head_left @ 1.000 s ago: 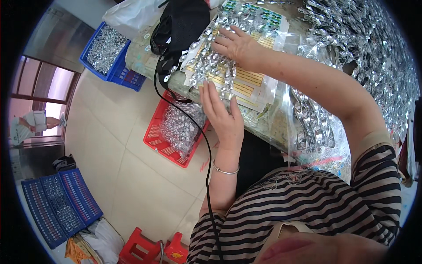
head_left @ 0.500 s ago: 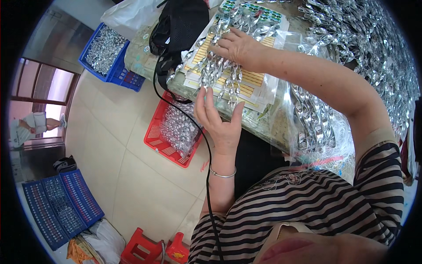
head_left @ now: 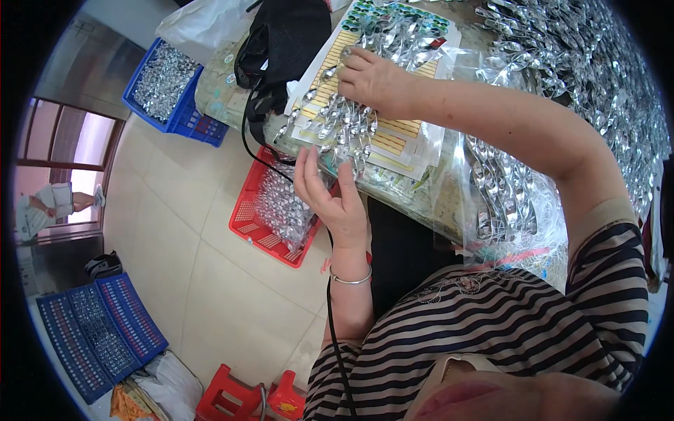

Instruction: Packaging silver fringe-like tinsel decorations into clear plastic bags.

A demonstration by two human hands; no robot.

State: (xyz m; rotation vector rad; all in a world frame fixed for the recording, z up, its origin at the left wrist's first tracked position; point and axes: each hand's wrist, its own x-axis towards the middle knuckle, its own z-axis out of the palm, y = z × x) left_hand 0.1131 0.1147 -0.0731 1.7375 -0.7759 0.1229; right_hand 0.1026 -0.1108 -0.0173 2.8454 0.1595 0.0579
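Observation:
Shiny silver twisted strips (head_left: 333, 119) lie in a loose bunch over sheets of paper with yellow bands (head_left: 393, 144) at the table's front edge. My right hand (head_left: 375, 83) reaches in from the right, its fingers curled down onto the upper part of this bunch; the thumb is hidden. My left hand (head_left: 333, 203) is held at the lower ends of the strips, its fingers and thumb apart and nothing in its palm. More silver strips (head_left: 397, 35) lie just beyond my right hand, on a green-dotted sheet (head_left: 439, 27).
A large heap of silver strips (head_left: 590, 70) covers the table's right side, near a clear plastic bag (head_left: 449, 203). A black bag (head_left: 291, 42) sits at the left edge, its cord hanging. Below stand a red basket (head_left: 242, 224), a blue crate (head_left: 172, 123) and red stools (head_left: 228, 396).
Both hands have shifted slightly left. My right fingers have curled in more, and the strips beneath them have slid left with the hand.

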